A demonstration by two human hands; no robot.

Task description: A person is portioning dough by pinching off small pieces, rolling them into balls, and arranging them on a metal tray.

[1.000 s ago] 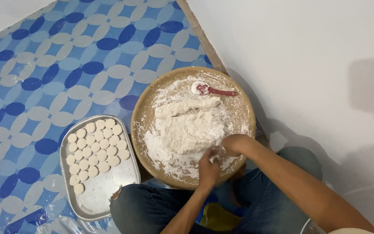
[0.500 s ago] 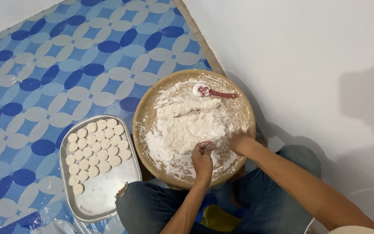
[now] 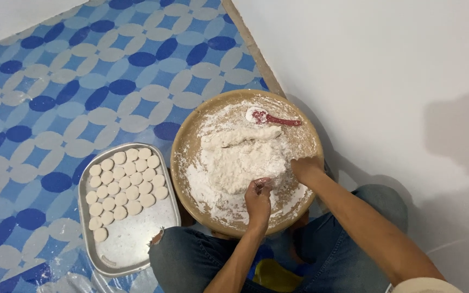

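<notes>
White flour is coating the round tan wooden board, which is lying on the blue-and-white patterned floor mat and serving as the landmark here. On the board's middle a pale, lumpy mound of dough is sitting, kept on the dusted surface probably so that it does not stick. The left hand is working at the mound's near edge, its fingers curled shut and pinching a small bit of dough. The right hand is resting on the board just right of the mound, fingers bent down against the floury surface; whether it is gripping anything I cannot tell. At the board's far side a small red-handled spoon is lying, apart from both hands. Just left of the board a rectangular metal tray is holding rows of small round white dough discs, packed at its far end, within easy reach.
</notes>
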